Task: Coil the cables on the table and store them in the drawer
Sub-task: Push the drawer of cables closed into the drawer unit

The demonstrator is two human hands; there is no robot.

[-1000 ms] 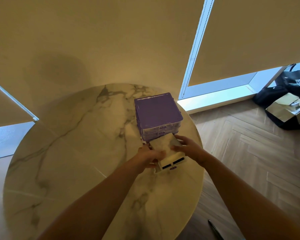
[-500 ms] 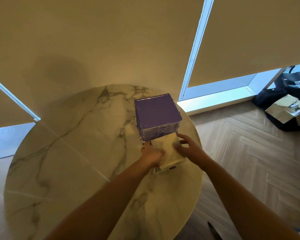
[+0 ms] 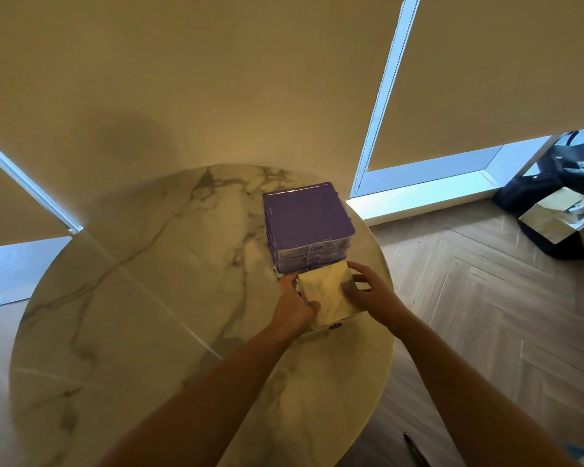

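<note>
Right now both hands are on the clear plastic drawer [image 3: 327, 298], which sticks out from the bottom of the small purple drawer cabinet [image 3: 307, 220] on the round white marble table [image 3: 149, 298]. With fingers curled round its left side, the left hand [image 3: 294, 308] grasps it; across from it, the right hand [image 3: 368, 291] grasps its right side. Whether any cables lie inside cannot be told. A cardboard box [image 3: 560, 214] sits on the herringbone wooden floor [image 3: 486, 315].
</note>
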